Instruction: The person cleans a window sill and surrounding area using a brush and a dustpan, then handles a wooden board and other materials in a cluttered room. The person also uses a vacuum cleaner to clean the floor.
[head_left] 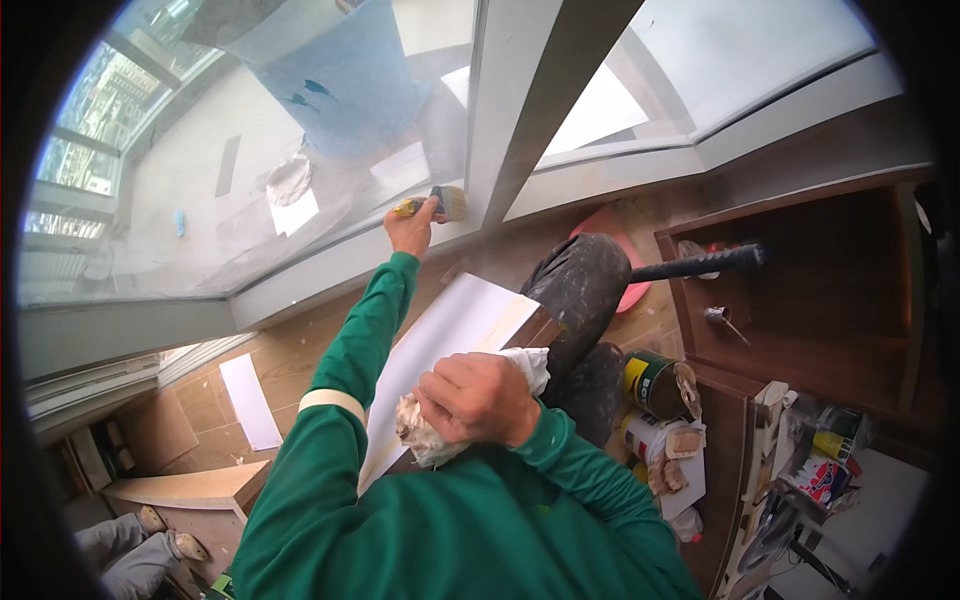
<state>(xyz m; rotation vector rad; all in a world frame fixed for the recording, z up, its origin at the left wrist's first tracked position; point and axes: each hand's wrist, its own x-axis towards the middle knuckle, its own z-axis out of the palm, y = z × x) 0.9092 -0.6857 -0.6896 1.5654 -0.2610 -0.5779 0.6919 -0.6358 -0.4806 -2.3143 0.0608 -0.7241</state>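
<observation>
My left hand (410,230) is stretched forward and closed around a paintbrush (452,204) with a yellow and black handle. Its bristles are at the lower corner of the grey window frame (340,247), beside the glass; whether they touch it I cannot tell. Close to my chest, my right hand (482,398) grips a crumpled whitish rag (425,440), which bulges out on both sides of the fist. Below that hand, a white panel (440,325) with a brown edge lies slanted beside my dark, paint-spotted knee (585,275).
Right of my legs are a paint can (650,385), a dirty white tub (645,437) and a black-handled tool (700,263) by a dark brown cabinet (820,290). A wooden bench (190,488) and another person's legs (140,555) are lower left. A white board (250,400) lies on the floor.
</observation>
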